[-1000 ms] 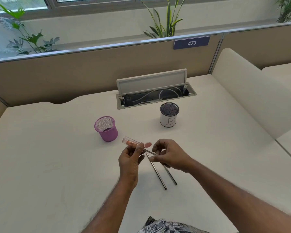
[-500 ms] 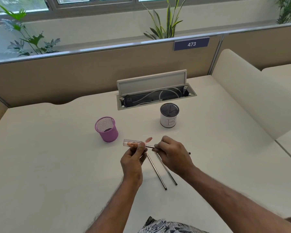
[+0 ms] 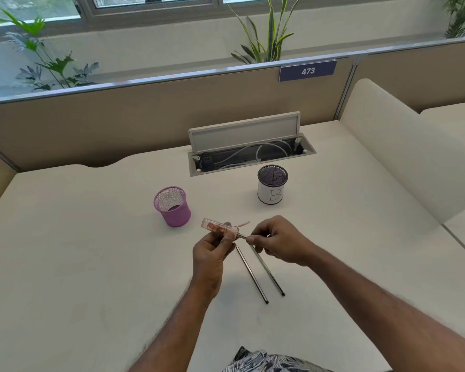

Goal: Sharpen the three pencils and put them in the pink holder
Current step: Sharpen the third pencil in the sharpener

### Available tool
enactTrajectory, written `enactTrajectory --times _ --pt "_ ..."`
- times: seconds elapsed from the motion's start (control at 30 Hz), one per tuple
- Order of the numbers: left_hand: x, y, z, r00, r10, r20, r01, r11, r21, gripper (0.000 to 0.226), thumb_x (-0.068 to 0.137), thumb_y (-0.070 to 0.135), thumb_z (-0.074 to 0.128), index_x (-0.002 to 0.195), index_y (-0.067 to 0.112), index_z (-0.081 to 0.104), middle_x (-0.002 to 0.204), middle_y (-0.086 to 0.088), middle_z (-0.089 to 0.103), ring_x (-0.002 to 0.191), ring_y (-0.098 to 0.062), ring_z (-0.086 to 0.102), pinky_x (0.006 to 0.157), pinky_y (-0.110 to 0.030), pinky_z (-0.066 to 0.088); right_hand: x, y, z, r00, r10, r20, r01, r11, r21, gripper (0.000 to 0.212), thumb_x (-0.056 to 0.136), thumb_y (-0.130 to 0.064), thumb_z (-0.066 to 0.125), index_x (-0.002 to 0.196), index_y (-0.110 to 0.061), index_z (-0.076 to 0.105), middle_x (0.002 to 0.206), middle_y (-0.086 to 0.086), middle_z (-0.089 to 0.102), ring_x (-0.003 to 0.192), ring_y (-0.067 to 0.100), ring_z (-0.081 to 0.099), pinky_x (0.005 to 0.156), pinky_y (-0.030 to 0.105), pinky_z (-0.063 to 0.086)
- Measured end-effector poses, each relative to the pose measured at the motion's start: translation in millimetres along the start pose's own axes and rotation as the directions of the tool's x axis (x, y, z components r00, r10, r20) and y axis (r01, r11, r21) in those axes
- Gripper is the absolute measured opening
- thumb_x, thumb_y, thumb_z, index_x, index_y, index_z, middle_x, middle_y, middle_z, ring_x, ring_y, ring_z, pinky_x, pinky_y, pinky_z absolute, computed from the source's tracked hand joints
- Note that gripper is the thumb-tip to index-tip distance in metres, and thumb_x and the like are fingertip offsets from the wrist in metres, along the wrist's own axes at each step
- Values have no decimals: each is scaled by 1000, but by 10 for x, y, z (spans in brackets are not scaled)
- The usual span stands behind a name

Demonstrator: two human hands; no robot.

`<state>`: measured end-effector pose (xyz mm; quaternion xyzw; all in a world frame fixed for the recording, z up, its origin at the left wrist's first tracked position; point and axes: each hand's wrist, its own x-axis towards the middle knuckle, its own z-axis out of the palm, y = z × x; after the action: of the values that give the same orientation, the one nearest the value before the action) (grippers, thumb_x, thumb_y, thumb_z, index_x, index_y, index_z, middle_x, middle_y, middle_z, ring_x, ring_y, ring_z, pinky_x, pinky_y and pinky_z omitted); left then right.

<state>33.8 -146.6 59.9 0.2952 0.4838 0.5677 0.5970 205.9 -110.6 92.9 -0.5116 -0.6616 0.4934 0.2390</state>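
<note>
Head view shows the left hand (image 3: 212, 253) closed round a clear sharpener (image 3: 219, 227), its chamber already holding pinkish shavings, raised off the desk (image 3: 78, 264). Just beside it the right hand (image 3: 279, 241) pinches the first pencil (image 3: 242, 235) between thumb and fingertips, the tip pushed into the sharpener's mouth; most of the shaft is hidden inside the fist. A curl of shaving (image 3: 243, 224) sticks up from the sharpener's near end.

Below the hands, the two other pencils (image 3: 261, 275) lie side by side on the desk, nearly parallel and not touching, their far ends partly under the right hand. The pink holder (image 3: 173, 206) stands upright and looks empty, to the left of the sharpener and near it. A second cup marked B (image 3: 272, 188) stands well apart on the right, in front of the open cable tray (image 3: 253, 154).

My judgement: this is the first of three pencils — nothing is in the holder yet. The risks I see are a snapped lead if the right hand twists at an angle to the sharpener, and a loose shaving or the cap dropping on the desk. Dropping the finished pencil into the B cup — the nearer one to the right hand — would also be an easy mistake.
</note>
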Motion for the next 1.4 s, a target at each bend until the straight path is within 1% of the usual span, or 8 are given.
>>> enactTrajectory --times 0.3,0.47,0.63,0.77,0.87,1.07,1.23,1.4 --pt "12 8 -21 998 -23 65 24 1000 -8 22 75 22 72 95 14 76 100 -5 75 96 -16 67 84 -30 52 -40 31 -12 966 136 220 -206 920 334 27 97 -15 55 82 4 66 53 5 51 34 9 33 38 16 20" --pt "22 17 -37 995 -47 92 51 998 -48 24 76 19 71 98 11 74 104 -7 74 100 -19 67 88 -32 51 -45 66 -10 964 113 242 -206 892 402 28 99 -16 50 86 5 65 50 4 51 30 9 33 34 16 22" --pt "71 74 -75 998 -54 41 61 984 -167 29 78 17 67 105 9 68 95 -3 74 93 -16 68 86 -29 49 -45 109 -66 962 122 245 -217 885 411 31 99 -16 51 98 12 63 56 9 59 34 14 41 37 21 32" --pt "152 114 -216 997 -58 -43 43 958 -282 28 81 18 62 107 10 66 92 -1 75 91 -12 70 82 -25 50 -95 139 -122 967 125 224 -219 858 465 31 99 -16 51 101 12 63 59 10 59 37 13 43 38 22 34" --pt "162 99 -293 995 -67 -72 39 941 -335 30 89 15 59 117 8 60 106 -6 73 90 -14 71 74 -22 54 -123 155 -133 969 103 224 -206 838 505 28 98 -16 52 100 9 63 62 12 61 39 14 44 40 23 36" --pt "103 40 -258 993 -57 -103 21 946 -324 51 79 17 66 127 15 50 112 -14 71 91 -22 71 73 -27 54 -137 176 -106 976 82 203 -179 836 519 17 96 -13 55 95 2 64 66 11 63 46 16 49 44 24 41" --pt "89 -19 -277 991 -70 -114 30 946 -323 63 79 16 67 137 10 45 115 -17 70 88 -22 71 69 -25 56 -142 223 -100 979 96 180 -178 832 525 9 94 -10 58 90 -4 63 69 11 62 49 16 51 47 25 42" --pt "78 -65 -344 988 -83 -132 42 958 -284 59 79 16 69 133 7 46 124 -22 66 91 -22 69 73 -25 54 -111 398 -18 973 229 -25 -183 835 519 4 90 -1 62 94 0 63 70 11 63 52 16 54 50 26 47"
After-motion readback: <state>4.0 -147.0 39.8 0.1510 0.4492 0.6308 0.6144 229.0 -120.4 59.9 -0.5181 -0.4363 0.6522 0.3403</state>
